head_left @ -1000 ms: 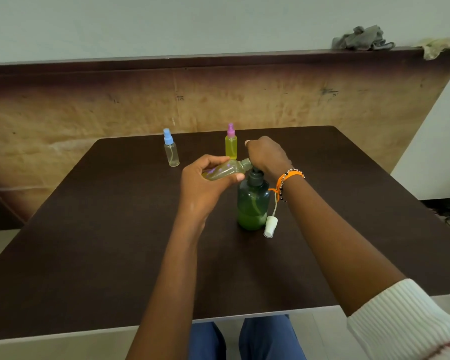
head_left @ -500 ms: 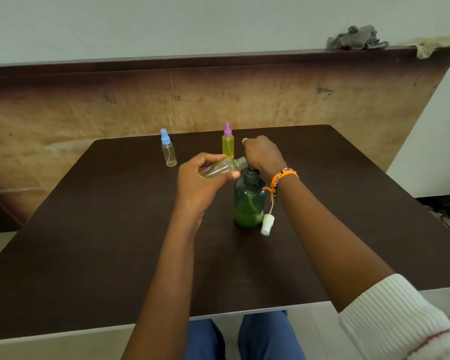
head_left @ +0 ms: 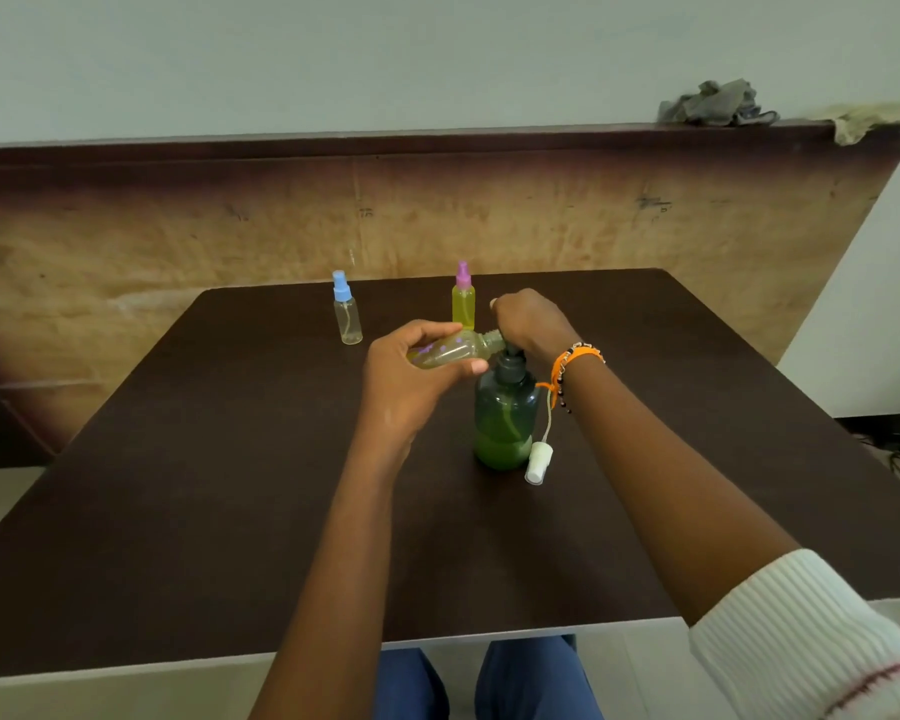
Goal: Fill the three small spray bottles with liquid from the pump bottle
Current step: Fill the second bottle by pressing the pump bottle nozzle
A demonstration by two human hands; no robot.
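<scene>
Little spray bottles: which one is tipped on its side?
The bottle in the left hand, capless, neck at the pump bottle. The blue-capped bottle and pink-capped bottle stand upright at the back of the table.

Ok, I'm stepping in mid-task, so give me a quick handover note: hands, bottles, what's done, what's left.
Left hand: holds the uncapped spray bottle tilted, its neck at the pump's spout.
Right hand: on top of the green pump bottle, which stands mid-table.
The white spray cap lies beside the pump bottle.
Done: the pink-capped bottle at the back looks full of yellow liquid and capped.
Left: finish and cap the held bottle, then fill the blue-capped bottle, which looks empty.
</scene>
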